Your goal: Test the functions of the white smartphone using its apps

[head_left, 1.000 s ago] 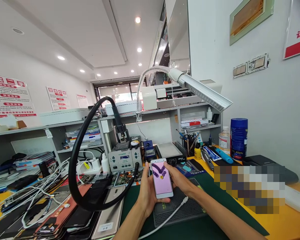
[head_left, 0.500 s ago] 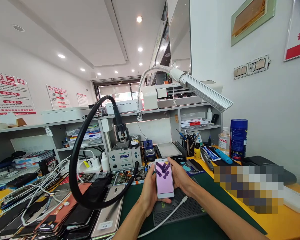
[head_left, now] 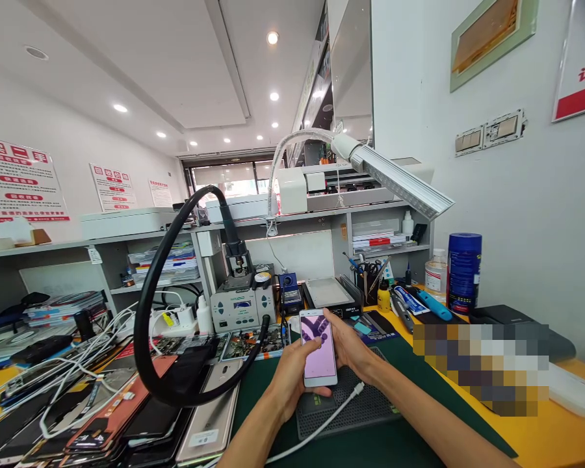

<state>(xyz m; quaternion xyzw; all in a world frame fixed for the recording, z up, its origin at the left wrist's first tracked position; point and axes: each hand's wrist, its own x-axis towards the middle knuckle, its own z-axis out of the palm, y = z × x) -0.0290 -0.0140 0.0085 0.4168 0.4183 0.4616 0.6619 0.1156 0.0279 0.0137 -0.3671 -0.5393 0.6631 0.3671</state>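
Observation:
A white smartphone (head_left: 321,365) is held upright in both hands, its lit screen showing a pink picture with dark purple round shapes. My left hand (head_left: 288,372) is closed about its left edge, the thumb lying over the screen and fingers partly hidden behind. From the right side my right hand (head_left: 351,348) grips the phone, with most of its fingers out of sight at the back. Below the phone lies a grey textured pad (head_left: 350,411) on the green mat (head_left: 259,398). Across the pad runs a white cable (head_left: 326,422), its connector end apart from the phone.
At left lie several used phones (head_left: 209,409) and tangled white cables. A black hose (head_left: 143,325) loops up from the hot-air station (head_left: 240,309). A lamp (head_left: 402,179) hangs overhead. To the right stand a blue can (head_left: 464,273), a clear bottle (head_left: 435,274) and a yellow bottle (head_left: 383,298).
My left thumb has moved from the phone's left edge onto its screen. The phone has shifted slightly left, still in both hands.

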